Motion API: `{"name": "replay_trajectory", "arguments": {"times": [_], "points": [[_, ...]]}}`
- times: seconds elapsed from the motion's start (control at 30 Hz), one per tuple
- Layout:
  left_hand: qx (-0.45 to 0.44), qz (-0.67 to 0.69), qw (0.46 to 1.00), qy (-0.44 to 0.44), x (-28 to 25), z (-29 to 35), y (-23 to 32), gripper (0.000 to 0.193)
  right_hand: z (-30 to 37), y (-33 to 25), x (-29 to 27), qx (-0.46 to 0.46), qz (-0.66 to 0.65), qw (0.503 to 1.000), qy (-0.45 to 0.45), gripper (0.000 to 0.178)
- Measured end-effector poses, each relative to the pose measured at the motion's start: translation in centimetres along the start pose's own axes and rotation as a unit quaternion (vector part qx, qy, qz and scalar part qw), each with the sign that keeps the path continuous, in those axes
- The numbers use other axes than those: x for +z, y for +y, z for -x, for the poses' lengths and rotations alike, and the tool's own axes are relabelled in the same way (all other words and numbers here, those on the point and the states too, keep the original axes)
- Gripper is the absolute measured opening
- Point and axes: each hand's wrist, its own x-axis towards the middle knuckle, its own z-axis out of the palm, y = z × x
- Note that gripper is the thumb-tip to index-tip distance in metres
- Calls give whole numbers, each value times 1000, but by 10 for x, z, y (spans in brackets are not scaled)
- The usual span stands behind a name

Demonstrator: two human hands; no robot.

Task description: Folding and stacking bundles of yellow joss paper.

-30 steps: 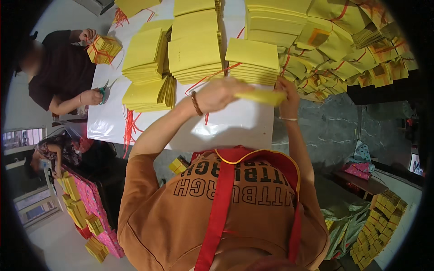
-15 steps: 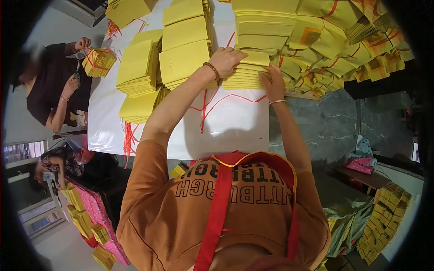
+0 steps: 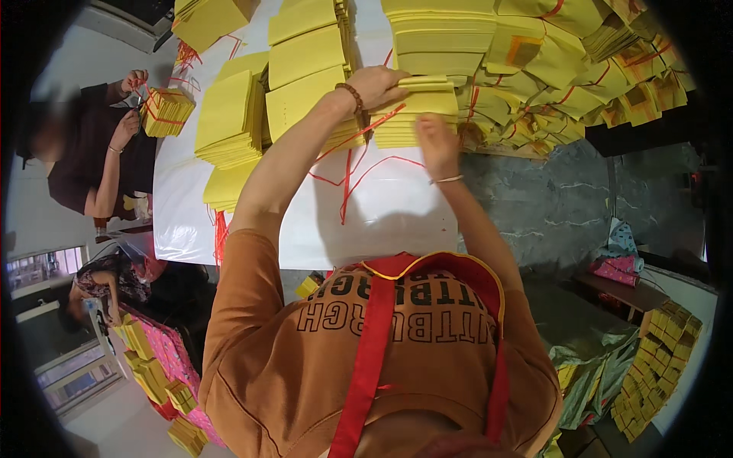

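A stack of yellow paper sheets (image 3: 393, 132) lies near the front of the white-covered table, its layered edges facing me. My left hand (image 3: 378, 88) holds the stack's upper left side, fingers over its top edge. My right hand (image 3: 437, 143) is at the stack's right side; its fingers are smeared by motion, so what they hold, if anything, is unclear. A red string (image 3: 366, 130) runs slantwise up onto the stack from the left. More of the string (image 3: 346, 191) lies loose on the table in front.
Tall yellow paper stacks (image 3: 305, 57) stand left and ahead. String-tied yellow bundles (image 3: 573, 84) are heaped on the right. At far left a co-worker (image 3: 95, 153) handles a tied bundle (image 3: 166, 111) and a cutting tool. Another person sits by a pink-covered table (image 3: 164, 343). More bundles (image 3: 657, 370) fill the lower right.
The red string has come up over the front of the stack. My right hand has moved left from the stack's right edge onto its front. My left hand stays at the upper left.
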Motion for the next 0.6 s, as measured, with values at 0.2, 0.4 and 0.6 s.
{"name": "replay_trajectory", "arguments": {"times": [0.2,0.4,0.6], "points": [[12,-93,996,10,-7,-9,20,35,7,-19,53,184,-105,960,-181,47],[41,-180,978,95,9,-7,22,31,17,-18,50,161,-82,958,-224,42],[99,-200,961,164,45,6,32,19,64,-11,23,283,-210,848,-397,30]]}}
